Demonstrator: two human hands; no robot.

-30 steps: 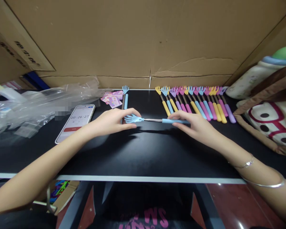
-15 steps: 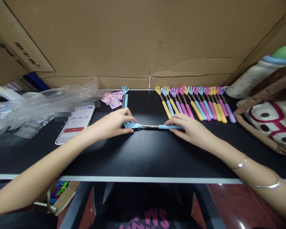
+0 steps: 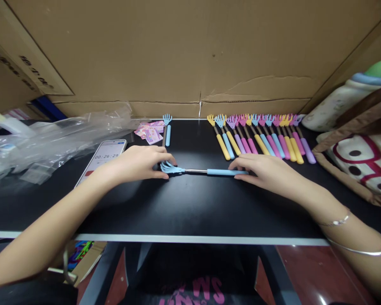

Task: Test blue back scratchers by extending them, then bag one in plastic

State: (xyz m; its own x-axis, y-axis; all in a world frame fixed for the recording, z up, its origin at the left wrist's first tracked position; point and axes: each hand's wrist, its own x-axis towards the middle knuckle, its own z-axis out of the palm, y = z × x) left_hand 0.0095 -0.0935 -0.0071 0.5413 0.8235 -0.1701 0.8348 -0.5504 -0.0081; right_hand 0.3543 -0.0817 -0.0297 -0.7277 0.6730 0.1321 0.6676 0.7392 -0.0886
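A light blue back scratcher (image 3: 222,172) with a metal rod lies crosswise, low over the table, its hand-shaped claw to the left. My left hand (image 3: 139,163) has thumb and fingers closed around the claw. At the other end, my right hand (image 3: 262,169) pinches the tip of the blue handle between thumb and fingers. Behind my left hand lies another blue claw (image 3: 167,120) on a metal rod, partly hidden by my fingers. A short blue handle (image 3: 168,135) is right beside that rod.
Several coloured back scratchers (image 3: 222,146) lie in a row at the back right. Small pink cards (image 3: 153,135), a phone (image 3: 109,149) showing a timer and clear plastic bags (image 3: 66,131) are on the left. A bottle (image 3: 332,101) and brown-trimmed bag (image 3: 365,156) stand right. Cardboard (image 3: 178,55) walls the back.
My right hand has shifted slightly right along the handle to its tip. My left hand has moved a little left, and more of the handle shows between my hands.
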